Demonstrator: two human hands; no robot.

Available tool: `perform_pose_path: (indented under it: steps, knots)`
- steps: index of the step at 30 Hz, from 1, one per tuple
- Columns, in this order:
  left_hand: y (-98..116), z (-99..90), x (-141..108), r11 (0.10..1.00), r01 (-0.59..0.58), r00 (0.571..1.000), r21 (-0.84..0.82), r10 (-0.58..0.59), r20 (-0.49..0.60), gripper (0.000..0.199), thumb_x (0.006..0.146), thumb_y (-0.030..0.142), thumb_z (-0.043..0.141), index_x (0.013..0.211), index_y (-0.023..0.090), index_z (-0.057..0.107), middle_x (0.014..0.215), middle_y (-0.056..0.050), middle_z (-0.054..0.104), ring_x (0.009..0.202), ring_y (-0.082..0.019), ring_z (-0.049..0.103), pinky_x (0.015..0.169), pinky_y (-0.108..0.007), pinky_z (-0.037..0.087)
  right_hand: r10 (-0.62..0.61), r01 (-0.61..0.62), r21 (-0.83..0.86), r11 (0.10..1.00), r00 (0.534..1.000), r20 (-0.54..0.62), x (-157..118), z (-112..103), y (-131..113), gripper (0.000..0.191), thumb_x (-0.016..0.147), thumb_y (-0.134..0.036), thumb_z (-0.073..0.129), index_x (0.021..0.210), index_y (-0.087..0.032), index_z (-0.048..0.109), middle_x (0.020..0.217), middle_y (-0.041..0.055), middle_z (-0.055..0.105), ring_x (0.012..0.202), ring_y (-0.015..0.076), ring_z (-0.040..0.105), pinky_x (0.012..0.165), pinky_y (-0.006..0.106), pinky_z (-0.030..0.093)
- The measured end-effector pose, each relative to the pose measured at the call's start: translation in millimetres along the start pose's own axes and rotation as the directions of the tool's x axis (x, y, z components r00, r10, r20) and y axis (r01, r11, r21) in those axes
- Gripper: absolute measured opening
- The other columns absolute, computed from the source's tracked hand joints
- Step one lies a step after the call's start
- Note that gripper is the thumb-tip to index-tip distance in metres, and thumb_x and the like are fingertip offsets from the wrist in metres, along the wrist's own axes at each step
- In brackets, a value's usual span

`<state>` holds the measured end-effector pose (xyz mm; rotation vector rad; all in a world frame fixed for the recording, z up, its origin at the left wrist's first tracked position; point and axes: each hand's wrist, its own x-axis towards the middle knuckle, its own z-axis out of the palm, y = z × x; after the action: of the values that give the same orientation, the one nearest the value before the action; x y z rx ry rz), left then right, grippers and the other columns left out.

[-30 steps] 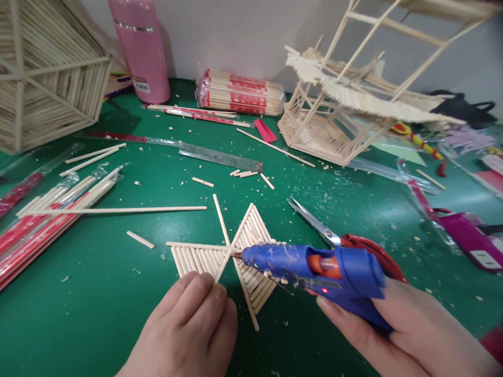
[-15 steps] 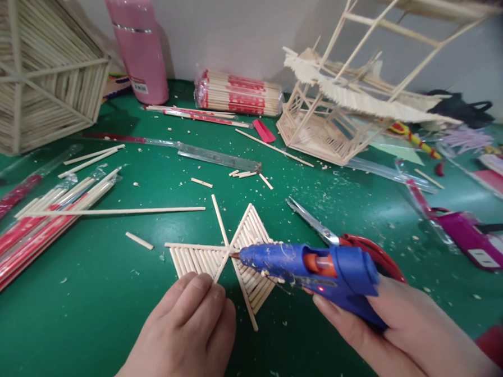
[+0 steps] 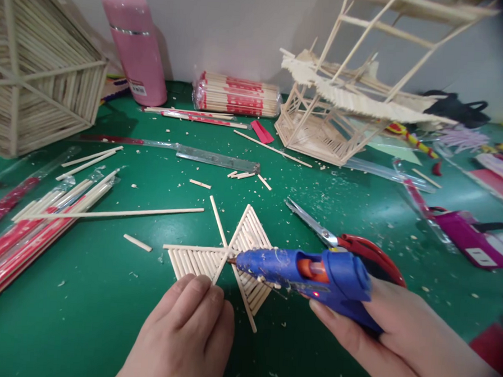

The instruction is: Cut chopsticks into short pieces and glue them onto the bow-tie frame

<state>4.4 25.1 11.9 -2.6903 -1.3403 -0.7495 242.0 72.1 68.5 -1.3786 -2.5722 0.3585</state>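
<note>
One green table [image 3: 102, 293] meets what seems a grey wall [image 3: 238, 30].

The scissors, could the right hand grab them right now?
Probably not: the right hand is holding the blue glue gun. The scissors lie just beyond it, so with that hand empty they'd seem reachable.

The handle of the blue plastic glue gun [image 3: 268, 266] is hidden in the right hand [image 3: 404, 331], the left hand [image 3: 185, 331] covers the near edge of the small flat pale-stick frame [image 3: 197, 263], the large pale-stick panel [image 3: 50, 79] at far left and tall pale-stick structure [image 3: 344, 101] at far right are cut off, and the label print on the pink bottle [image 3: 134, 47] is too small.
</note>
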Motion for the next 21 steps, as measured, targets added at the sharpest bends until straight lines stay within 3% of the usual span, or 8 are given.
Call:
perform_pose_path:
  steps: [8,21]
  knots:
    - [0.1,-0.5,-1.2,1.000,-0.006,1.000,0.009,0.006,0.013,0.034,0.089,0.014,0.027,0.089,0.014,0.061,0.088,-0.005,0.065,0.086,-0.022,0.055,0.082,-0.038,0.046,0.025,-0.025,-0.091,0.996,1.000,-0.002,-4.0,1.0,6.0,0.012,0.084,-0.041,0.042,0.081,-0.032,0.050,0.059,-0.0046,0.059,0.045,0.0162,0.056,0.038,0.026,0.043]
    - [-0.9,-0.2,-0.4,1.000,-0.010,1.000,0.022,0.010,0.008,0.032,0.088,0.012,0.029,0.090,0.014,0.061,0.088,-0.006,0.065,0.086,-0.022,0.056,0.081,-0.038,0.047,-0.010,0.011,-0.062,0.998,1.000,0.012,-0.2,-1.4,2.4,0.007,0.084,-0.036,0.044,0.085,-0.031,0.049,0.063,-0.0053,0.061,0.049,0.0158,0.058,0.041,0.025,0.044]
